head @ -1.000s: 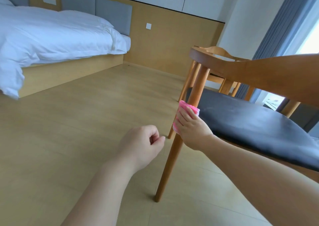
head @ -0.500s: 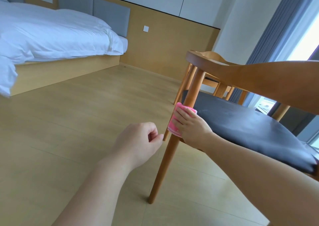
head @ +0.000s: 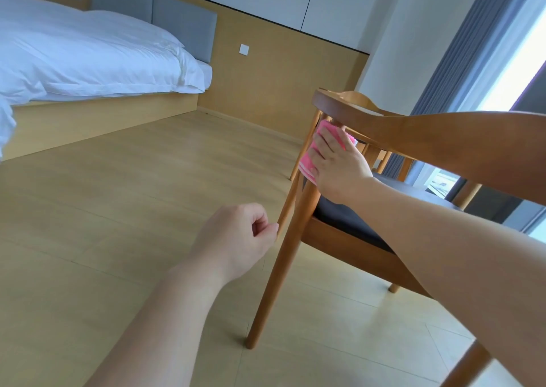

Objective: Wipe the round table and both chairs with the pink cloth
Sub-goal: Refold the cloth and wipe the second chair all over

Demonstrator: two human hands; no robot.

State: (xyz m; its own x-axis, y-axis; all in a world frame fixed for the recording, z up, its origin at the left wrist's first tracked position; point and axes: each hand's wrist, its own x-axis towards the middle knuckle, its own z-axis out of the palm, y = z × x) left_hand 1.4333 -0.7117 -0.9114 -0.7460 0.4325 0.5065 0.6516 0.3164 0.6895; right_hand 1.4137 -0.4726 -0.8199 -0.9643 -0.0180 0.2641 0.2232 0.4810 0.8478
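The right hand (head: pixel 334 162) has slid the pink cloth (head: pixel 317 150) up the chair leg (head: pixel 283 248) to just under the armrest (grasping it there); left hand (head: pixel 236 239) loosely curled, empty. Chair wiping seems underway; table unseen.

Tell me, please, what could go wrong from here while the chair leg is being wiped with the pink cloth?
1. The right hand presses the pink cloth against a slim chair leg just under the armrest; a hard push might slide the chair on the smooth floor.
2. The left hand hovers beside the leg without steadying it.
3. The cloth's lower edge hangs loose and may slip from the fingers.
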